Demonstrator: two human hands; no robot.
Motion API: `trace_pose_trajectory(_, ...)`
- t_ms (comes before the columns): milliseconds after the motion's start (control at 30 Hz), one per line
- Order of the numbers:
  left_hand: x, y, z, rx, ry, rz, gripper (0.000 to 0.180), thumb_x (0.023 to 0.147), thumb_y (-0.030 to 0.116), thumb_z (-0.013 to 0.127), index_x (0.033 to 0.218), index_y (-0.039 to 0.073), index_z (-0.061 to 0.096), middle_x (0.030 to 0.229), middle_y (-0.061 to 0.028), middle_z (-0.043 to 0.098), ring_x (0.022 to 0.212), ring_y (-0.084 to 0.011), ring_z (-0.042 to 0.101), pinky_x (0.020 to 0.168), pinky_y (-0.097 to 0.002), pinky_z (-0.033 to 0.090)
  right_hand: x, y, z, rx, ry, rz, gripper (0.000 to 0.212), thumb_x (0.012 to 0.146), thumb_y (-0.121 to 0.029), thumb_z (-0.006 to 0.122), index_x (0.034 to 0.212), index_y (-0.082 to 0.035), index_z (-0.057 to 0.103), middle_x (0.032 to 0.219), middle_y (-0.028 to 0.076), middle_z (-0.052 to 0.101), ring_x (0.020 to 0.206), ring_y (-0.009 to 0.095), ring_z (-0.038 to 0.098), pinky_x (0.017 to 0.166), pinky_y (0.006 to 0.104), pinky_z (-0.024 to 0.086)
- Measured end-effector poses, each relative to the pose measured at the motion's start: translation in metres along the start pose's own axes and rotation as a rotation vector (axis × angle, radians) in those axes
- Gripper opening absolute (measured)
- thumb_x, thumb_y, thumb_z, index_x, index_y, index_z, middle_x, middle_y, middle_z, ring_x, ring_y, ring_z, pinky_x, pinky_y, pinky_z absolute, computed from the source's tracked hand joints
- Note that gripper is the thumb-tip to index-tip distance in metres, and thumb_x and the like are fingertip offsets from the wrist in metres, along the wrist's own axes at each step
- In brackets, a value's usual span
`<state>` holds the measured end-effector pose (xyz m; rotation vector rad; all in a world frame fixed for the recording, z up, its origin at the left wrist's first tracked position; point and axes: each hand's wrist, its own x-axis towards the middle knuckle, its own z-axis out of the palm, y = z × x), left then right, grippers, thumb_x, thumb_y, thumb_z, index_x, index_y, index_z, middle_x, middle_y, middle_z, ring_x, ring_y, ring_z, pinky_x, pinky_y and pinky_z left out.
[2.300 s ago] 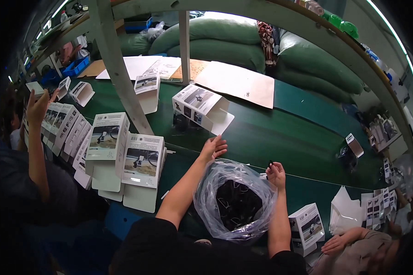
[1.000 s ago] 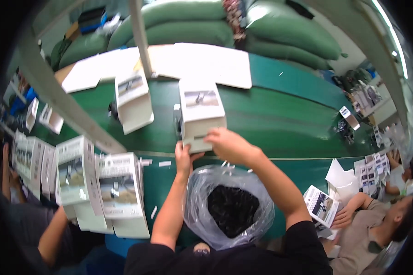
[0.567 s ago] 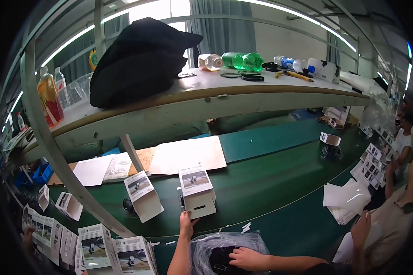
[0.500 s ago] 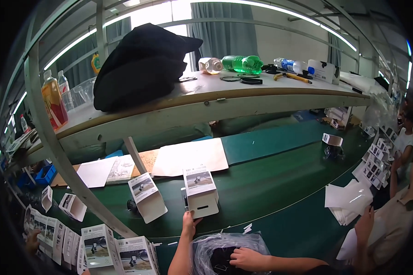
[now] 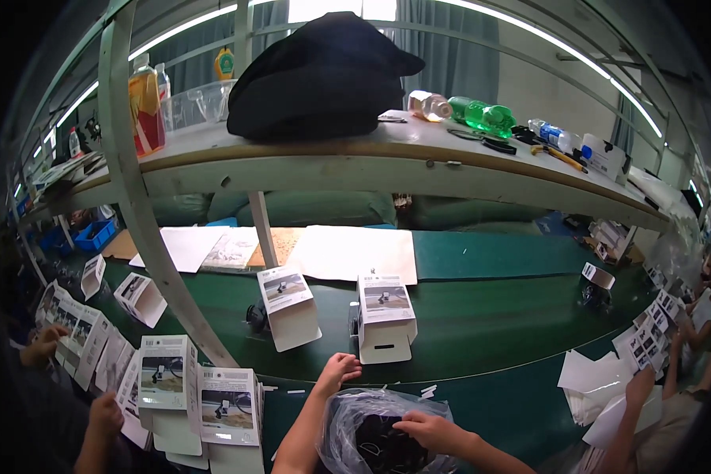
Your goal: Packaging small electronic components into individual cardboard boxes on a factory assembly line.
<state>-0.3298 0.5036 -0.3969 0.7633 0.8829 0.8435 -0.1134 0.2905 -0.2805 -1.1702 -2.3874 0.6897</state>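
Note:
A clear plastic bag [image 5: 344, 423] with dark contents [image 5: 383, 444] lies open in front of me at the lower edge. My right hand [image 5: 428, 433] reaches into its mouth with closed fingers over the dark contents; what they pinch is hidden. My left hand [image 5: 338, 373] is curled just beyond the bag, with nothing visible in it. Beyond that hand, not touching it, an open white carton [image 5: 385, 308] with a printed picture lies on the green belt [image 5: 482, 316]. A second open carton [image 5: 291, 312] lies to its left, beside a small black object [image 5: 257, 316].
Printed cartons [image 5: 166, 379] stand at lower left, near another person's hand [image 5: 105, 415]. On the right, a co-worker's hand [image 5: 640, 385] is by white sheets [image 5: 596, 383]. Above the belt runs a shelf [image 5: 292, 170] bearing a black cap [image 5: 316, 79] and bottles [image 5: 482, 116]. A metal post [image 5: 138, 205] rises at left.
My left hand has come away from the nearest carton, which stays on the belt. My right hand remains at the bag. The whole view has shifted, and another person's hand now shows at lower left.

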Motion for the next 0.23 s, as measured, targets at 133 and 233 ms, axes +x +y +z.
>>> trace_pose_trajectory(133, 0.014, -0.031, -0.056, -0.340, 0.234, 0.337, 0.025, 0.086, 0.012, 0.060, 0.102, -0.002, 0.047, 0.086, -0.0139, 0.060, 0.070, -0.0195, 0.062, 0.066, -0.0262, 0.054, 0.018, 0.011, -0.018, 0.031, 0.308, -0.068, 0.014, 0.078, -0.002, 0.062, 0.092, -0.005, 0.064, 0.092, 0.006, 0.064, 0.076, 0.023, 0.060, 0.069, 0.0296, 0.049)
trace_pose_trajectory(233, -0.004, -0.002, -0.049, -0.497, 0.237, 0.316, 0.031, 0.088, 0.019, 0.061, 0.108, -0.002, 0.047, 0.089, -0.0133, 0.061, 0.078, -0.0212, 0.064, 0.072, -0.0292, 0.055, 0.051, 0.011, -0.041, 0.136, 0.360, 0.020, 0.018, 0.073, 0.006, 0.064, 0.089, -0.002, 0.065, 0.088, 0.008, 0.065, 0.073, 0.020, 0.059, 0.067, 0.0277, 0.048)
